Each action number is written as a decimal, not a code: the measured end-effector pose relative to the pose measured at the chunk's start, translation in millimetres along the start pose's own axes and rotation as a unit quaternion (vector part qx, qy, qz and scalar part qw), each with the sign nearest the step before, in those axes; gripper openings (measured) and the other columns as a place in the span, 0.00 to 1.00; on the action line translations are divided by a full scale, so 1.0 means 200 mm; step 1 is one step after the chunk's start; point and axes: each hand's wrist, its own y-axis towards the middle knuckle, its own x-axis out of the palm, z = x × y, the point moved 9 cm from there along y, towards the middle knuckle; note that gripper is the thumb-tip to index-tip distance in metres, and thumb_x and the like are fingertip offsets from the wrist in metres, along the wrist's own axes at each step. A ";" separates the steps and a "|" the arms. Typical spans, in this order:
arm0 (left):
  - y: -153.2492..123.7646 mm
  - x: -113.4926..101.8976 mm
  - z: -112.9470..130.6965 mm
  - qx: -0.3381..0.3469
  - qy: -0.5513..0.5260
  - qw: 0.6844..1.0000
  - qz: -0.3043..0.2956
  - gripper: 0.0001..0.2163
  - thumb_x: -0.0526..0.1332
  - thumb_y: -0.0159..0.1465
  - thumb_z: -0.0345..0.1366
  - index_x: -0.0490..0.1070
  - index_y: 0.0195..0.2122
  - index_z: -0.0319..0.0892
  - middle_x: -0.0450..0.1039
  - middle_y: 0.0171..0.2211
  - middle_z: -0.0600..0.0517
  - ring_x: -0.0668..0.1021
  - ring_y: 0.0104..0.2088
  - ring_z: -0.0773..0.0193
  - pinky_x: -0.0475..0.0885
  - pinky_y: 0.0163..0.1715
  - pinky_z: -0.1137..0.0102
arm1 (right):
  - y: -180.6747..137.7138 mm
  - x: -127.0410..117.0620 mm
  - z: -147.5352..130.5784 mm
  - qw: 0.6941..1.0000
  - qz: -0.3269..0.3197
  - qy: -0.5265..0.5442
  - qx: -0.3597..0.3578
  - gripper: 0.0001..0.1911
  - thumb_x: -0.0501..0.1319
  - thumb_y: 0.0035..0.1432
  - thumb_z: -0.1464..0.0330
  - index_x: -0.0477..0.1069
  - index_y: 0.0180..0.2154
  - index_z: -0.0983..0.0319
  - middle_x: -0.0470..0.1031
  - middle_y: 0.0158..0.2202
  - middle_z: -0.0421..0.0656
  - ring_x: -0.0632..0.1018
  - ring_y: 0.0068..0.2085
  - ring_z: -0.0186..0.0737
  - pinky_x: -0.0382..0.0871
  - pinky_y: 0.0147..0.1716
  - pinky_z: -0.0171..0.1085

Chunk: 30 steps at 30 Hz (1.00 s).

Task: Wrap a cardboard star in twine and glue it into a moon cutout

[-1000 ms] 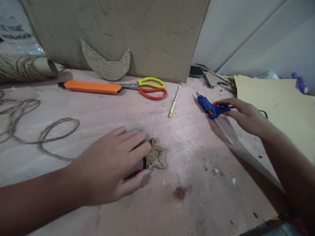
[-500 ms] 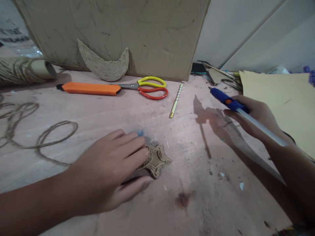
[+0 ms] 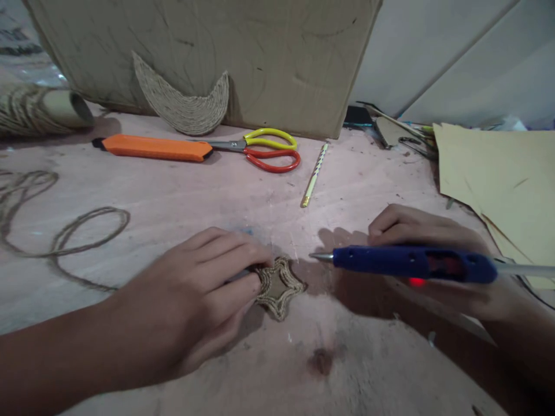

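A small star point(image 3: 280, 287) edged with rows of twine lies on the table, its middle bare cardboard. My left hand point(image 3: 212, 289) is closed on the star's left side, so that part is hidden. My right hand point(image 3: 437, 242) grips a blue hot glue gun point(image 3: 390, 263) with a clear glue stick out of its back and a red light glowing below. The metal nozzle points left, just above and right of the star, apart from it. Loose twine point(image 3: 87, 231) curls across the table and runs under my left hand.
Behind lie an orange utility knife point(image 3: 158, 148), scissors point(image 3: 269, 151) with yellow and red handles, and a pencil point(image 3: 314, 175). A twine-covered crescent point(image 3: 186, 104) leans on a cardboard panel point(image 3: 277, 58). A twine roll point(image 3: 43, 110) is far left, a tan sheet point(image 3: 503, 173) right.
My right hand has brought the glue gun left and down toward the star, turning its nozzle to point left. My left hand's thumb has tucked in beneath the fingers. The view has shifted slightly.
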 end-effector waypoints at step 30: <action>0.02 -0.02 -0.02 0.018 0.016 0.999 0.029 0.10 0.58 0.89 0.32 0.77 0.50 0.48 0.91 0.49 0.60 0.81 0.43 0.58 0.69 0.44 0.57 | -0.04 0.34 -0.20 0.983 0.046 -0.117 -0.133 0.18 0.53 0.94 0.61 0.77 0.51 0.58 0.84 0.42 0.44 0.82 0.37 0.39 0.74 0.36 0.41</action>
